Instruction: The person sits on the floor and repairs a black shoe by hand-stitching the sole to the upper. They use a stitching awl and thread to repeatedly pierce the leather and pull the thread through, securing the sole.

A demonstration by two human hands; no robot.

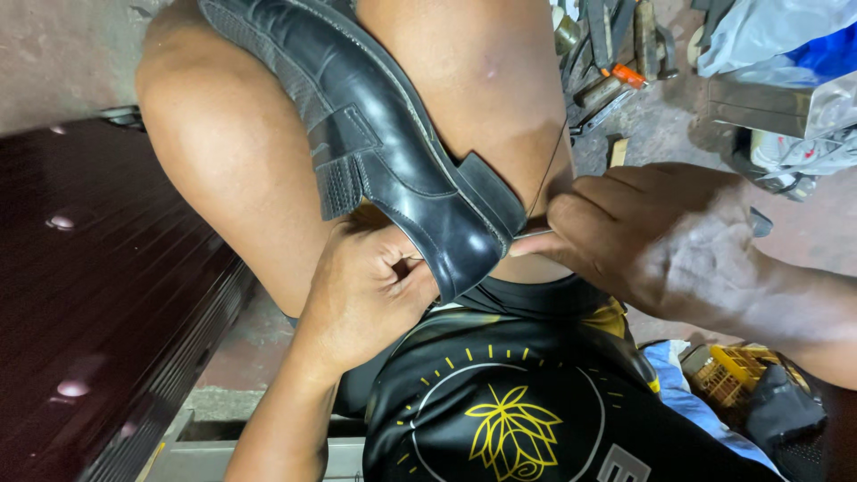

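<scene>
Left hand (361, 290) comes up from the lower frame, forearm rising between the knees. Fingers curled together and clamped against the underside of the black leather shoe (384, 143) near its toe, thumb tucked under the sole edge.

Right hand (647, 236) enters from the right, forearm along the right edge, knuckles up. Fingers bunched tight, pinching a thin metal tool (533, 234) whose tip meets the shoe's toe at the sole seam. Probably an awl or needle; too little of it shows to say which. A dark thread (549, 170) runs up from the pinch, over the right thigh.

Shoe lies wedged between the two bare thighs (223, 152), braced there and by the left hand. Long axis runs diagonally: heel end toward the upper left and out of frame, toe pointing down-right toward the wearer's body. Upper faces the camera; elastic side panel visible at mid-length.

Containers: a yellow slatted crate (736, 370) at lower right, behind the right forearm, with a dark lumpy item against it; contents not readable. At top right, a clutter of metal hand tools (607, 54) on the concrete floor, one with an orange part, beside a pale plastic bag (768, 31).

Dark reddish ribbed panel (98, 295) fills the left side.
</scene>
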